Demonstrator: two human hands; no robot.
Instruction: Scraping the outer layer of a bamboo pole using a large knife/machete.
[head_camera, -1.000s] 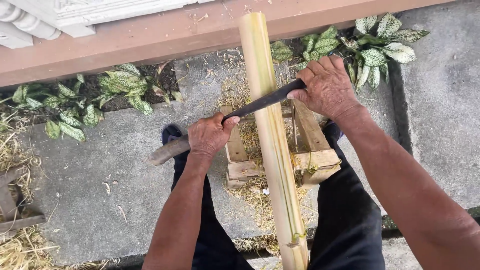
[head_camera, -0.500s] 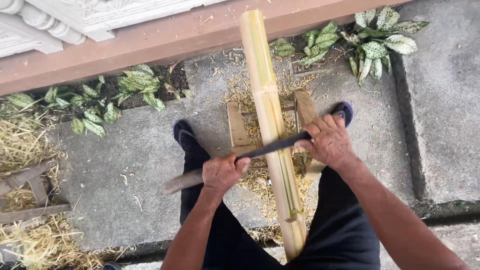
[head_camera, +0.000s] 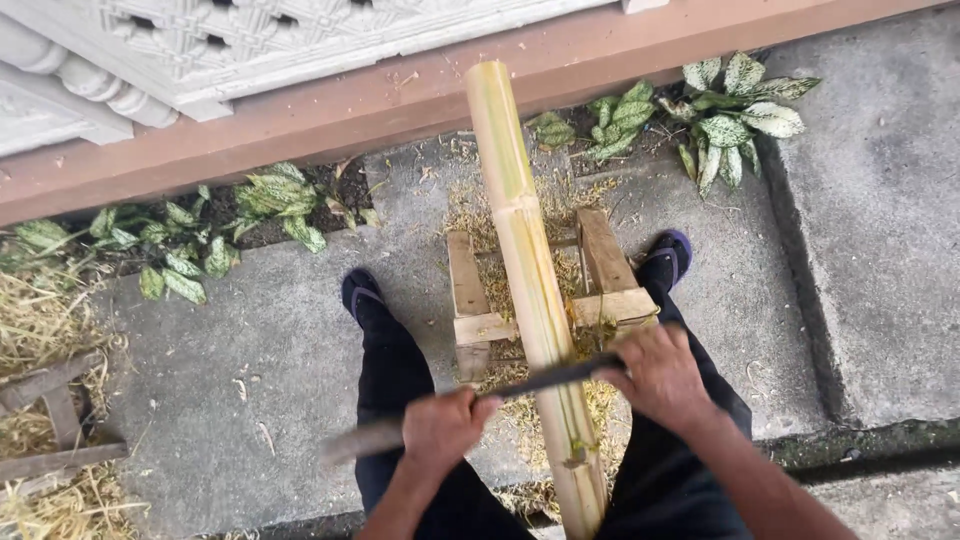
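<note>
A long yellow-green bamboo pole (head_camera: 525, 260) lies across a small wooden rack (head_camera: 470, 300) and leans toward the wall. A dark blade (head_camera: 545, 378) rests crosswise on the pole's near part. My left hand (head_camera: 445, 428) grips the blade's handle end on the left of the pole. My right hand (head_camera: 660, 375) holds the blade's other end on the right. My feet in dark sandals stand on either side of the rack.
A brown ledge (head_camera: 330, 120) and white carved wall run along the back. Spotted leafy plants (head_camera: 735, 110) grow by the ledge. Dry straw and a wooden frame (head_camera: 50, 410) lie at the left. Shavings cover the concrete under the rack.
Both hands have drawn the blade down the bamboo toward me. The view has tilted so more of the pole's far end and the wall shows.
</note>
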